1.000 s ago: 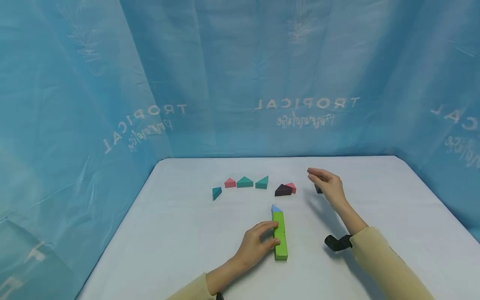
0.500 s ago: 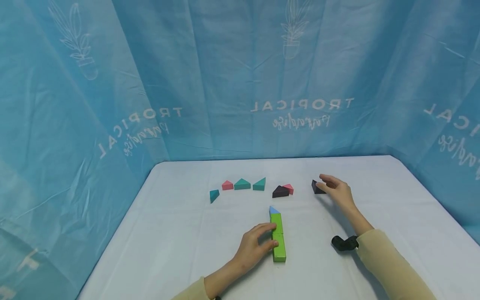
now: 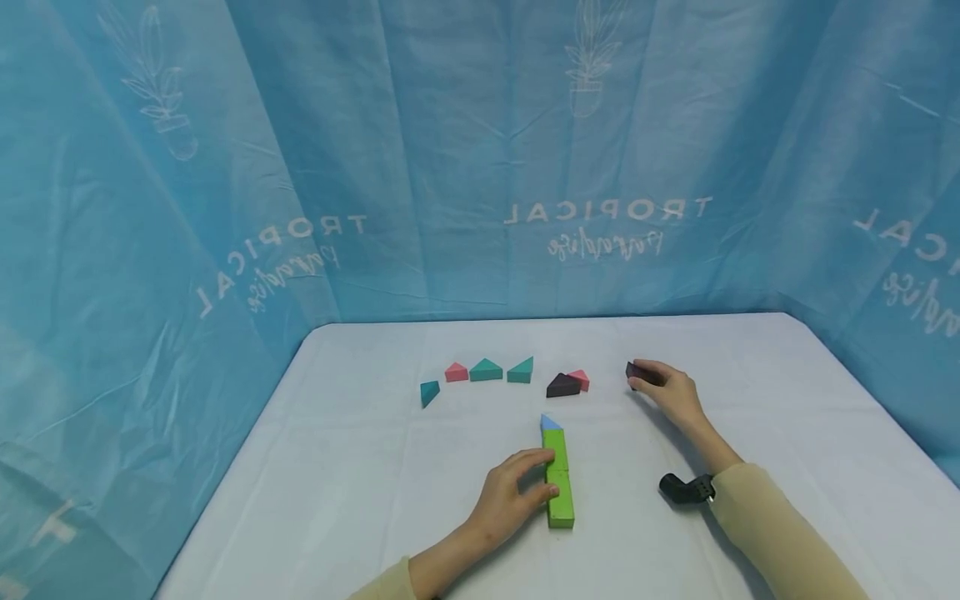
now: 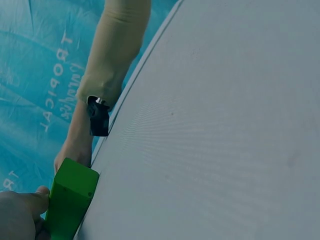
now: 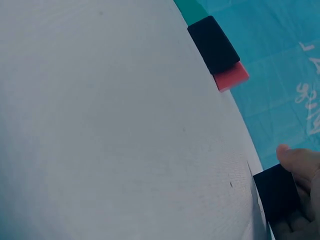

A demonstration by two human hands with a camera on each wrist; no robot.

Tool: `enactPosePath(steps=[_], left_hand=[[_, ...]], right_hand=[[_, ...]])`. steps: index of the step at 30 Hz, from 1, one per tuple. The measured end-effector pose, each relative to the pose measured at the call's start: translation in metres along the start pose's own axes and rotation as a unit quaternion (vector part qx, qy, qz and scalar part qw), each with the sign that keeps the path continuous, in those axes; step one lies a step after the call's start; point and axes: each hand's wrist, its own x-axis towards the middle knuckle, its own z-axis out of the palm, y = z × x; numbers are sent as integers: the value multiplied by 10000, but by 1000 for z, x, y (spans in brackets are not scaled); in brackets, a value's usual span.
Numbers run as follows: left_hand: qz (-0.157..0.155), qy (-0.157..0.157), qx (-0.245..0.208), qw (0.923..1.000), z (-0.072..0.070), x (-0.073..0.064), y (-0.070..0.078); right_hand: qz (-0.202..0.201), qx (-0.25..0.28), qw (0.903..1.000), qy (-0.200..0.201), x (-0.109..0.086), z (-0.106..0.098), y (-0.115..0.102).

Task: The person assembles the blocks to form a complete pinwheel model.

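Observation:
In the head view my right hand (image 3: 673, 395) pinches a black triangular block (image 3: 639, 373) between thumb and fingers, at the right of the far group. The right wrist view shows this black block's dark face (image 5: 277, 192) beside my thumb. My left hand (image 3: 506, 496) lies left of a row of two green rectangular blocks (image 3: 559, 500), set end to end. Its thumb touches the near block and a fingertip the far one, with a gap between them. A blue triangular block (image 3: 550, 422) sits at the row's far end.
Beyond the green row, teal triangular blocks (image 3: 486, 371) and a pink one (image 3: 456, 372) stand spread out on the white table (image 3: 337, 467). A second black block (image 3: 563, 385) partly covers another pink block (image 3: 582, 379). Blue curtains (image 3: 465, 167) surround the table's back and sides.
My right hand has moved right and down to the black block, and its fingers have come together on it. The left hand stays at the green blocks.

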Motion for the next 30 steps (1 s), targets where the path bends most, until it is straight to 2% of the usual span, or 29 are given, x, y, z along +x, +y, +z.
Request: enactPosePath(steps=[8, 19, 25, 30], left_hand=[[-188, -54, -22, 9998, 0, -4, 1], [-48, -15, 27, 10000, -1, 1, 0], [-41, 11, 40, 10000, 0, 1, -1], [-41, 25, 85, 10000, 1, 1, -1]], right_hand=[[-43, -101, 9999, 69, -3, 2, 3], [-4, 89, 10000, 11, 4, -2, 1], [258, 475, 9985, -23, 7, -8, -8], [90, 876, 9955, -342, 4, -10, -26]])
